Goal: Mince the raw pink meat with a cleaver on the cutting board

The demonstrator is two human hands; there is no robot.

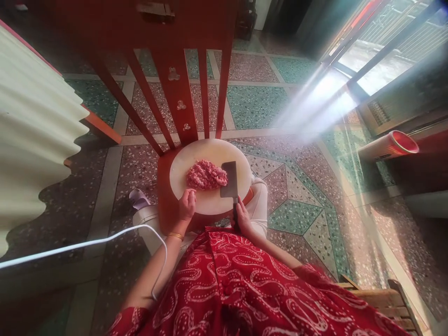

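Note:
A mound of minced meat (206, 175) lies on a round, pale cutting board (213, 205). My right hand (242, 217) is wrapped round the black handle of a cleaver (229, 179). The cleaver's broad grey blade extends over the board, against or very close to the meat's right end. Over the near left edge of the board, my left hand (187, 205) is closed with its fingers curled, just short of the meat. Whether anything is inside those fingers is hidden.
The board rests on the seat of a red-brown wooden chair (168, 186), its slatted back rising beyond. A white cable (105, 240) crosses my left forearm. A cream curtain (31, 121) hangs at left; a ribbed container (385, 145) stands right. A lilac shoe (139, 199) shows lower left.

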